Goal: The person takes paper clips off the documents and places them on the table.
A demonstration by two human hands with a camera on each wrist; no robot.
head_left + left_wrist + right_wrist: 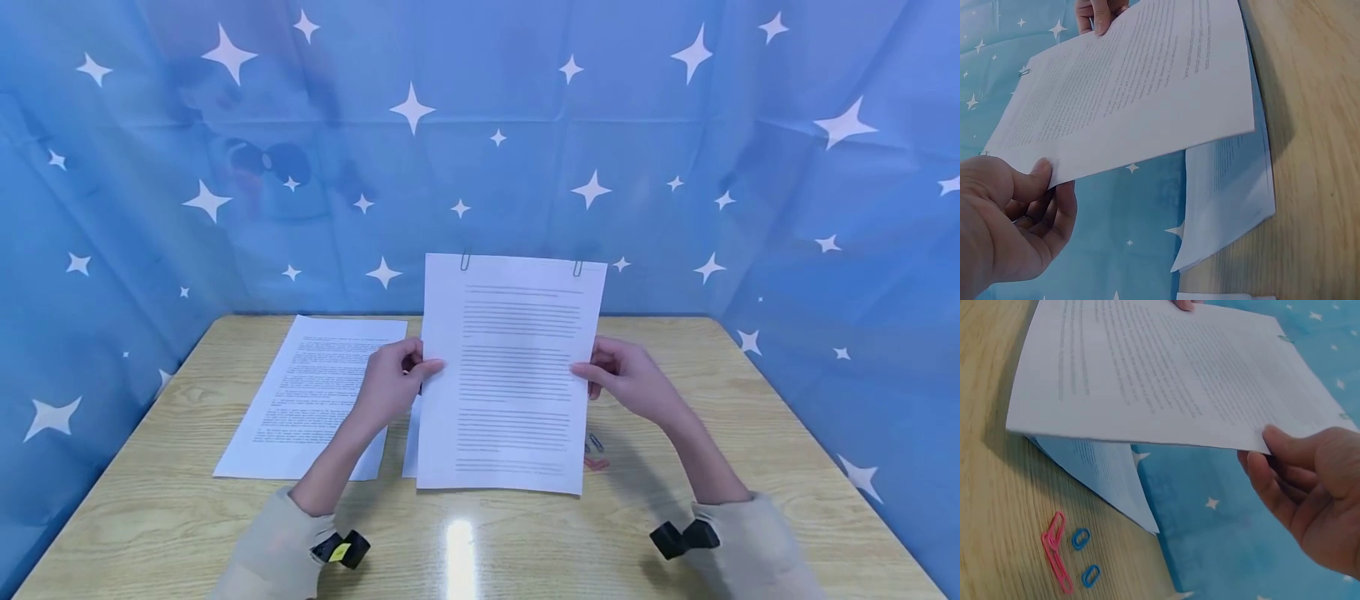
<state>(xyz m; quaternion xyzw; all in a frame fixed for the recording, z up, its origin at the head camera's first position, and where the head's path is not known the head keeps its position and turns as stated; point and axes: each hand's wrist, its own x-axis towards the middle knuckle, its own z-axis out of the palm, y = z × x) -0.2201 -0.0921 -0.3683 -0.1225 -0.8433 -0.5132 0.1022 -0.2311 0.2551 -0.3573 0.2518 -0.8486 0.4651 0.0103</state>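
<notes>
Clipped papers held upright between two hands.
The clipped papers [517, 375] are pinched at one side edge by the left hand [390, 382] and at the other by the right hand [636, 385], raised above the counter [555, 542]; two paper clips [465, 262] are seated along the top edge only; the unclipped bottom could be fanned out if either pinch were slackened; a clip could be dislodged if the top were bent.

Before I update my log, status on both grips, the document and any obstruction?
Left grip and right grip pinching opposite side edges. Printed document aloft, clipped along top. No obstruction seen; pink paper clips, blue paper clips lie on table.
</notes>
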